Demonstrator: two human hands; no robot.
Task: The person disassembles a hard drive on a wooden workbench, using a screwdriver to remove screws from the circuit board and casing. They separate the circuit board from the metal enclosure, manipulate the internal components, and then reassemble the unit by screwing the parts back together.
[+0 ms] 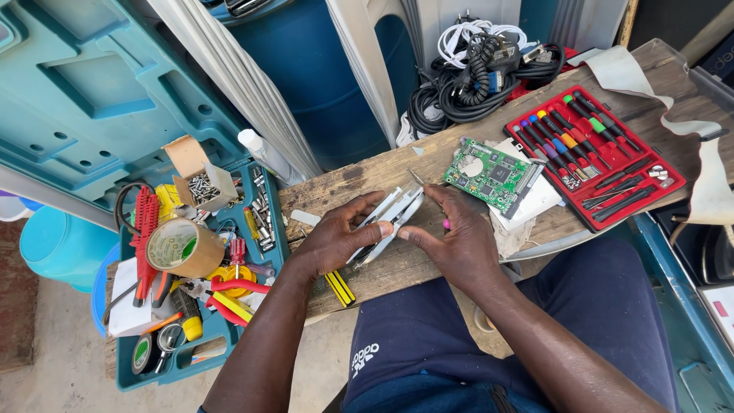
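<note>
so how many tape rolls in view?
2. A brown tape roll stands on the clutter in the open teal toolbox; a smaller dark roll lies at the toolbox's near left corner. More may be buried underneath.

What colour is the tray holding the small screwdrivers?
Red tray, seen best in the head view.

You're gripping a smooth, silvery metal casing [388,218] over rough, weathered wood planking [367,180]. At your two o'clock, a glossy green circuit board [489,176] is lying beside a shiny red plastic screwdriver tray [669,180].
</note>
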